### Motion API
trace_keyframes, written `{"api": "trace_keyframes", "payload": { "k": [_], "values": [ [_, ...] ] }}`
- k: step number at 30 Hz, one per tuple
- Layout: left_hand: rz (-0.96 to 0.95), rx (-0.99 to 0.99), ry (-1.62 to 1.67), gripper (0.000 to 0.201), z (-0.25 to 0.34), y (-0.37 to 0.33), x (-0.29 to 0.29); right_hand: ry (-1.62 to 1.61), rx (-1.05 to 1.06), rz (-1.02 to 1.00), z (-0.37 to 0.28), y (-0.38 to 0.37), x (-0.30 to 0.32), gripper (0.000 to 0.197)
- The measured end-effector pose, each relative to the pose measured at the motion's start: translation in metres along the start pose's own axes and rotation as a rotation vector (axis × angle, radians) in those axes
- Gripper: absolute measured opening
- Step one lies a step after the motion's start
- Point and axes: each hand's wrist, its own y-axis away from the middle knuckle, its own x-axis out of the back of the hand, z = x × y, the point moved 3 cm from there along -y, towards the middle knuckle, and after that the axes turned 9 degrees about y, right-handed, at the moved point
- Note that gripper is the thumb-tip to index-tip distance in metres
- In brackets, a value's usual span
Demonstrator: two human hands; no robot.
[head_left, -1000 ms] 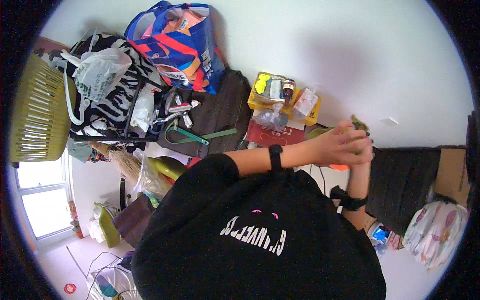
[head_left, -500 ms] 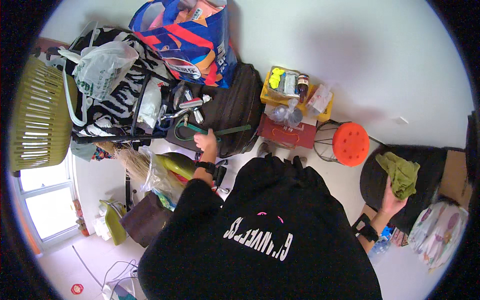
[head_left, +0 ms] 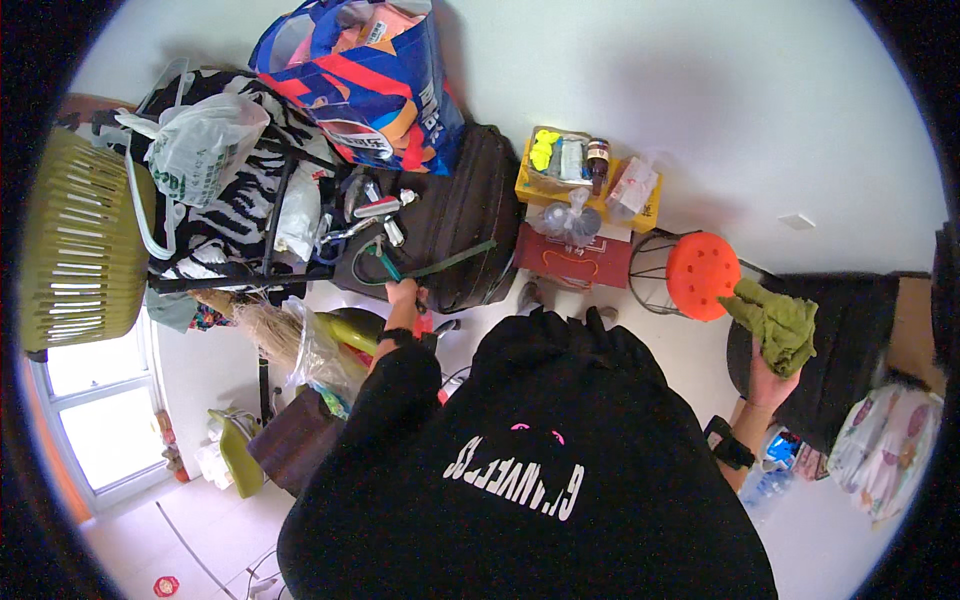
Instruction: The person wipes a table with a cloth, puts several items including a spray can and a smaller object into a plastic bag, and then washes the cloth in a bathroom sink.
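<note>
Far left, we have a tall olive slatted basket [head_left: 85, 245]; can't see inside it. Next to it, a knotted white plastic bag [head_left: 205, 145], contents unclear through the plastic. Then a big blue, red and orange shopping bag [head_left: 385, 105], open at the top, pinkish packages [head_left: 385, 25] showing in its mouth.

Below that bag, a green strap [head_left: 455, 262] lies on a dark case [head_left: 480, 205]: thin, flat, looped at its left end, long run slanting up to the right. Left hand [head_left: 402, 292] is at the strap's lower edge, fingers curled; we can't tell whether it grips the strap.

Middle: yellow box [head_left: 648, 212] by the wall, carrying a bright yellow item, a pale packet and a dark bottle [head_left: 597, 165]. Clear bag [head_left: 575, 220] in front, rounded dark things inside. Dark red box [head_left: 570, 265] below, then an orange round stool [head_left: 700, 275].

Right: right hand [head_left: 772, 382] holds an olive-green cloth [head_left: 775, 325] from below, right of the stool. We see it rumpled, bunched, matte; long axis runs upper left to lower right, a loose corner pointing left toward the stool. Far right, a patterned pale bag [head_left: 885, 450], contents unclear.
</note>
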Motion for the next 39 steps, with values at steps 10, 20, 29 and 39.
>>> {"api": "trace_keyframes", "payload": {
  "k": [10, 20, 29, 39],
  "values": [
    [-0.516, 0.232, 0.486, 0.013, 0.058, 0.131, 0.045, 0.039, -0.092, -0.097, 0.020, -0.021, -0.014, 0.050],
    [-1.148, 0.019, -0.112, 0.033, 0.201, 0.289, -0.008, 1.131, 0.085, -0.324, 0.081, -0.005, -0.145, 0.024],
    [-1.487, -0.565, -0.549, 0.042, 0.240, 0.363, -0.040, 1.963, 0.917, -1.085, 0.130, 0.035, -0.208, 0.027],
    [-1.456, -0.783, -0.629, 0.031, 0.261, 0.380, -0.058, 1.889, 0.917, -0.483, 0.109, 0.020, -0.190, 0.023]
  ]
}}
